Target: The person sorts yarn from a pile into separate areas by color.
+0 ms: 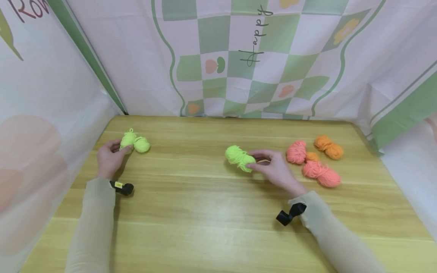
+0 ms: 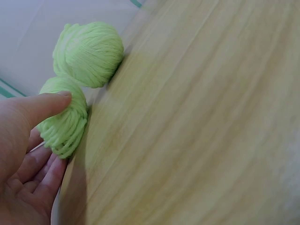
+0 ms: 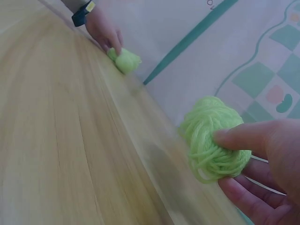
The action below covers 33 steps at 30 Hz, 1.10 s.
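Observation:
At the table's left side, my left hand (image 1: 110, 157) grips one end of a yellow-green yarn skein (image 1: 141, 145), thumb on top and fingers beneath. The left wrist view shows that skein's two rounded lobes (image 2: 89, 54) at the tabletop, with the thumb across the nearer one. Near the middle, my right hand (image 1: 273, 167) pinches a second yellow-green yarn skein (image 1: 237, 156) by its right end. In the right wrist view this skein (image 3: 206, 136) is held above the table, its shadow below it and loose strands hanging.
Right of my right hand lie two pink yarn skeins (image 1: 296, 152), one nearer me (image 1: 322, 174), with a bit of orange yarn (image 1: 312, 156) between them. An orange skein (image 1: 329, 147) lies behind. A patterned curtain (image 1: 211, 91) borders the wooden table (image 1: 191, 212) at the back.

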{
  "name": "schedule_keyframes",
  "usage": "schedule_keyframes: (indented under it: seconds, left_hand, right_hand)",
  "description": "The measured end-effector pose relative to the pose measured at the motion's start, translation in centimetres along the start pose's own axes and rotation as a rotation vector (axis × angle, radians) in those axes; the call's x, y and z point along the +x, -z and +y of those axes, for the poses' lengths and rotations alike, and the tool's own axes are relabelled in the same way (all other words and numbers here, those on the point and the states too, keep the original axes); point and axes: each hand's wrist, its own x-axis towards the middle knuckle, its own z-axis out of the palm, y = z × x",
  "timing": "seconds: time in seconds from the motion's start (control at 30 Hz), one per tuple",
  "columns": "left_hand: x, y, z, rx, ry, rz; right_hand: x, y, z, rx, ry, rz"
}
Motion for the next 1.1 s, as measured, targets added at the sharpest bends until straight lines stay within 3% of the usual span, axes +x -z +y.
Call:
schedule_keyframes:
  seconds: [0.53, 1.1]
  left_hand:
    - [0.0, 0.0, -0.1, 0.005, 0.005, -0.001]
    - [0.0, 0.0, -0.1, 0.011, -0.013, 0.01]
  right_hand:
    - [1.0, -4.9, -0.7, 0.036, 0.082, -0.069]
    - [0.5, -9.3, -1.7, 0.038, 0.095, -0.208]
